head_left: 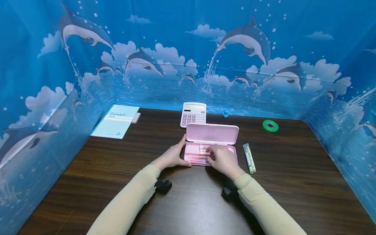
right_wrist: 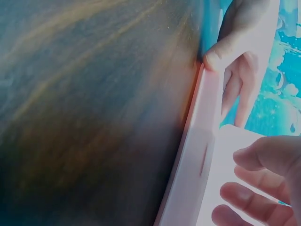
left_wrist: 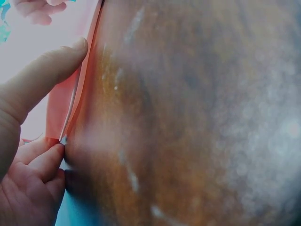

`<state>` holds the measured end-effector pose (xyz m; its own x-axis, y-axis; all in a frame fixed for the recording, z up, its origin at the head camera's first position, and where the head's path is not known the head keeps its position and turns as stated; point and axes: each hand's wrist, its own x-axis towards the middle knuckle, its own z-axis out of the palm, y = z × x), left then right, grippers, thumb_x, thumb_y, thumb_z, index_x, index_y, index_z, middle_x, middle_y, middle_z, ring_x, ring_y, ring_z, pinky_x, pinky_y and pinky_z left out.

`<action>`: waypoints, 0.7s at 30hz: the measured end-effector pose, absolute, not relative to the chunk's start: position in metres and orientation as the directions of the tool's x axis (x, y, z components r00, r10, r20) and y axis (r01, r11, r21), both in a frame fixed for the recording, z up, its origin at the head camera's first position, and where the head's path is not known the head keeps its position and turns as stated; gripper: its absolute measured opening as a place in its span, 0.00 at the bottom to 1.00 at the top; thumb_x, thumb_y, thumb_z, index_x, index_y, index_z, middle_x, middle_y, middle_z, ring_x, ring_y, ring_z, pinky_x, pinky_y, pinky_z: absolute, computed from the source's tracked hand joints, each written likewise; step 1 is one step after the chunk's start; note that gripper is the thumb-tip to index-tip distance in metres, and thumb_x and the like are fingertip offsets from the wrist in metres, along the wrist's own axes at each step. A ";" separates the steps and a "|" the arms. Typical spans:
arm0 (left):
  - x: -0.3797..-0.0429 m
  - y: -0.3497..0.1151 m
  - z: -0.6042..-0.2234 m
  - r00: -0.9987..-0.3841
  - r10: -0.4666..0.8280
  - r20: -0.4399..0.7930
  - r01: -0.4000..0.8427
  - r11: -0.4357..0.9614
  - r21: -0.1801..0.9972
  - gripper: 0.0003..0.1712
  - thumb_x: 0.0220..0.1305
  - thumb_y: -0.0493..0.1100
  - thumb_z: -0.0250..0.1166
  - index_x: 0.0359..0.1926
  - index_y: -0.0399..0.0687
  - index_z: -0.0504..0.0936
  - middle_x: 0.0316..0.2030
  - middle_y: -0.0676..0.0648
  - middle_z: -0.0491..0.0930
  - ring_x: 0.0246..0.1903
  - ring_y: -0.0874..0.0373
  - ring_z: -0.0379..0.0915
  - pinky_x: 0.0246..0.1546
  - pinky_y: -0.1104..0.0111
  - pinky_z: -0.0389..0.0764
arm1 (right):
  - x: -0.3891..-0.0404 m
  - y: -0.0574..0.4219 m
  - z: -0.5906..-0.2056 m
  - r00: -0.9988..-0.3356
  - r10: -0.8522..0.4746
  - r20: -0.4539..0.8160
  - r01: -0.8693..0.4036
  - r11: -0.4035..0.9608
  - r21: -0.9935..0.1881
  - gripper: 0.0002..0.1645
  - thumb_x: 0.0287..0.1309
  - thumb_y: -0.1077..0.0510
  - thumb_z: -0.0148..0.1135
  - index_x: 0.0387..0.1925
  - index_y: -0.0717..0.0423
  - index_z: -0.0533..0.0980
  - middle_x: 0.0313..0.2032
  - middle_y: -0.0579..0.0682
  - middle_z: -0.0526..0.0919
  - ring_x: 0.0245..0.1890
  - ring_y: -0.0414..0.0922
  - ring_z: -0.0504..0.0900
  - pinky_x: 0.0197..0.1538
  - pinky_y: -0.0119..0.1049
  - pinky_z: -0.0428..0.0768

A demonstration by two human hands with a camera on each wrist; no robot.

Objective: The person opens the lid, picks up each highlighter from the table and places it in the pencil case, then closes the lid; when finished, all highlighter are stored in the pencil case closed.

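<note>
A pink pencil case (head_left: 212, 133) lies on the table with its lid raised at the back. Several slim pens or markers (head_left: 197, 159) lie inside; their exact kind is too small to tell. My left hand (head_left: 173, 155) grips the case's left end, its thumb (left_wrist: 61, 61) on the front edge and its fingers at the side. Over the open case is my right hand (head_left: 224, 160), fingers bent above the contents. In the right wrist view its thumb and fingers (right_wrist: 242, 193) are apart, and I see nothing held between them.
Two light-coloured markers (head_left: 249, 158) lie right of the case. Behind it stands a white calculator (head_left: 193, 114), with a small blue cap-like item (head_left: 225, 113) nearby. A green tape roll (head_left: 270, 126) is at the back right; a notebook (head_left: 116, 122) covers a white item (head_left: 136, 117) at left.
</note>
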<state>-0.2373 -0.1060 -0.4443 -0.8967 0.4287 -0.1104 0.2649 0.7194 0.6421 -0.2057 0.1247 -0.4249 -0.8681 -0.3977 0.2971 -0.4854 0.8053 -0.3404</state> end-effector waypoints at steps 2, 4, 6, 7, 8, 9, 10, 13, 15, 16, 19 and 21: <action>-0.237 -0.106 -0.444 -0.895 0.431 -0.112 0.268 0.722 0.638 0.73 0.44 0.54 0.77 0.74 0.44 0.31 0.70 0.44 0.58 0.69 0.51 0.54 0.68 0.57 0.56 | -0.206 0.127 -0.425 -0.872 -0.383 0.305 -0.475 0.811 -0.341 0.09 0.48 0.59 0.70 0.34 0.54 0.81 0.26 0.45 0.78 0.24 0.39 0.73 0.29 0.33 0.73; -0.237 -0.106 -0.443 -0.895 0.432 -0.114 0.268 0.724 0.636 0.73 0.45 0.54 0.77 0.74 0.44 0.31 0.70 0.44 0.58 0.69 0.51 0.53 0.68 0.57 0.56 | -0.206 0.131 -0.425 -0.881 -0.366 0.299 -0.458 0.819 -0.346 0.08 0.49 0.59 0.69 0.35 0.54 0.81 0.26 0.46 0.79 0.24 0.39 0.73 0.29 0.33 0.73; -0.237 -0.106 -0.443 -0.895 0.430 -0.119 0.264 0.725 0.636 0.73 0.45 0.54 0.77 0.74 0.44 0.31 0.71 0.45 0.57 0.69 0.50 0.53 0.68 0.57 0.56 | -0.205 0.135 -0.425 -0.892 -0.347 0.290 -0.437 0.828 -0.352 0.08 0.50 0.59 0.69 0.35 0.54 0.81 0.26 0.45 0.79 0.24 0.39 0.73 0.26 0.32 0.73; -0.237 -0.106 -0.443 -0.895 0.429 -0.121 0.261 0.725 0.637 0.73 0.45 0.54 0.77 0.74 0.44 0.30 0.71 0.45 0.56 0.69 0.51 0.52 0.68 0.57 0.56 | -0.205 0.137 -0.425 -0.897 -0.338 0.284 -0.425 0.833 -0.354 0.08 0.50 0.58 0.69 0.35 0.53 0.81 0.26 0.45 0.79 0.23 0.39 0.73 0.25 0.32 0.72; -0.237 -0.106 -0.443 -0.895 0.429 -0.124 0.259 0.725 0.639 0.73 0.45 0.54 0.77 0.74 0.45 0.30 0.71 0.45 0.56 0.69 0.51 0.52 0.68 0.57 0.55 | -0.205 0.139 -0.426 -0.903 -0.329 0.276 -0.414 0.835 -0.361 0.08 0.50 0.58 0.68 0.35 0.53 0.81 0.26 0.45 0.79 0.22 0.39 0.72 0.24 0.32 0.71; -0.237 -0.106 -0.443 -0.896 0.428 -0.122 0.259 0.723 0.640 0.73 0.45 0.54 0.77 0.74 0.44 0.31 0.71 0.45 0.56 0.69 0.50 0.52 0.68 0.56 0.56 | -0.205 0.142 -0.426 -0.908 -0.320 0.270 -0.404 0.837 -0.370 0.07 0.51 0.58 0.68 0.35 0.53 0.81 0.26 0.45 0.79 0.22 0.39 0.72 0.24 0.31 0.71; -0.237 -0.106 -0.443 -0.896 0.428 -0.122 0.259 0.724 0.639 0.73 0.45 0.54 0.77 0.74 0.44 0.31 0.71 0.45 0.56 0.69 0.50 0.52 0.68 0.57 0.56 | -0.205 0.145 -0.426 -0.913 -0.310 0.264 -0.393 0.839 -0.377 0.07 0.51 0.58 0.68 0.34 0.53 0.81 0.26 0.45 0.79 0.23 0.39 0.72 0.24 0.31 0.71; -0.237 -0.107 -0.443 -0.895 0.430 -0.117 0.265 0.724 0.637 0.73 0.45 0.54 0.77 0.74 0.44 0.31 0.71 0.45 0.57 0.69 0.51 0.53 0.68 0.57 0.56 | -0.204 0.153 -0.427 -0.927 -0.278 0.252 -0.362 0.841 -0.402 0.07 0.51 0.58 0.68 0.34 0.53 0.81 0.26 0.46 0.79 0.24 0.40 0.73 0.26 0.33 0.73; -0.237 -0.107 -0.443 -0.895 0.433 -0.108 0.273 0.723 0.635 0.73 0.45 0.54 0.77 0.74 0.44 0.31 0.70 0.45 0.58 0.69 0.51 0.53 0.68 0.57 0.56 | -0.204 0.159 -0.427 -0.933 -0.260 0.247 -0.344 0.844 -0.412 0.07 0.51 0.58 0.68 0.34 0.53 0.81 0.27 0.46 0.79 0.25 0.41 0.73 0.28 0.33 0.74; -0.237 -0.107 -0.444 -0.894 0.435 -0.108 0.275 0.722 0.635 0.73 0.45 0.54 0.77 0.74 0.44 0.31 0.71 0.45 0.58 0.69 0.51 0.53 0.68 0.57 0.56 | -0.204 0.163 -0.428 -0.936 -0.252 0.244 -0.336 0.846 -0.415 0.07 0.51 0.58 0.68 0.34 0.54 0.81 0.27 0.47 0.80 0.26 0.41 0.74 0.28 0.34 0.74; -0.237 -0.106 -0.444 -0.893 0.438 -0.103 0.280 0.719 0.636 0.73 0.45 0.54 0.77 0.74 0.43 0.31 0.70 0.44 0.58 0.69 0.51 0.53 0.68 0.56 0.56 | -0.203 0.173 -0.428 -0.947 -0.220 0.232 -0.303 0.851 -0.430 0.08 0.52 0.58 0.67 0.35 0.55 0.81 0.28 0.48 0.80 0.25 0.41 0.74 0.27 0.33 0.74; -0.237 -0.106 -0.445 -0.893 0.439 -0.101 0.282 0.719 0.635 0.73 0.45 0.54 0.77 0.74 0.43 0.31 0.70 0.44 0.58 0.69 0.51 0.54 0.68 0.56 0.56 | -0.202 0.182 -0.428 -0.954 -0.199 0.225 -0.281 0.854 -0.437 0.09 0.52 0.58 0.67 0.36 0.56 0.81 0.27 0.48 0.79 0.25 0.42 0.73 0.26 0.33 0.73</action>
<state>-0.2374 -0.1064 -0.4445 -0.8928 0.4390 -0.1008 0.2819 0.7191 0.6351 -0.2023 0.1816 -0.4284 -0.9539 -0.1988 0.2248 -0.2810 0.8544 -0.4370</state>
